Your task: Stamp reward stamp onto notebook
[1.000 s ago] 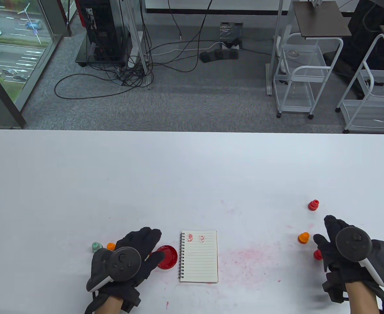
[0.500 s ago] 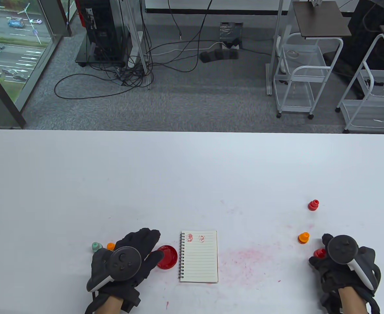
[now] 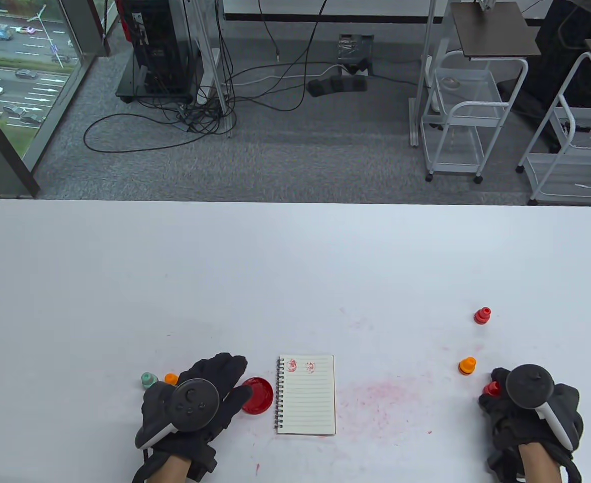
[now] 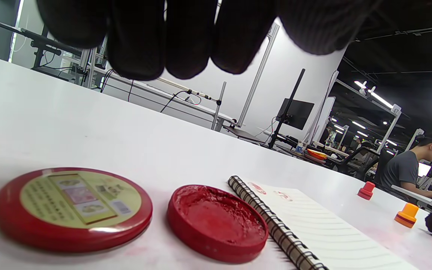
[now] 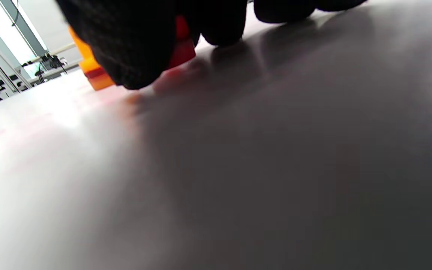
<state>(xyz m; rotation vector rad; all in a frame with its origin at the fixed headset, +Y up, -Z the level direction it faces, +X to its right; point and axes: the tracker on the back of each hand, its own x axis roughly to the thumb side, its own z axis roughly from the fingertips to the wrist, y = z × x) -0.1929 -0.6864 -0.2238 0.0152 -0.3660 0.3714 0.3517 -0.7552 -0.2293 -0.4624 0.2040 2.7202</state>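
The lined spiral notebook [image 3: 306, 397] lies open near the table's front edge, with two red prints at its top; it also shows as the notebook [image 4: 324, 232]. An open red ink pad [image 3: 258, 396] [image 4: 218, 221] sits just left of it. My left hand [image 3: 227, 380] hovers with relaxed fingers over the pad's lid [image 4: 71, 208], holding nothing. Far right, my right hand [image 3: 494, 398] curls round a small red stamp [image 3: 491, 387] [image 5: 181, 41] that stands on the table. Its fingers hide most of the stamp.
An orange stamp [image 3: 468, 366] stands just beyond my right hand and another red stamp [image 3: 482, 315] farther back. A green stamp [image 3: 148, 380] and an orange one [image 3: 171, 378] sit left of my left hand. Red ink smears [image 3: 381, 395] mark the table.
My right hand has drawn back toward the front edge and its fingers have curled round the red stamp. The left hand has barely moved.
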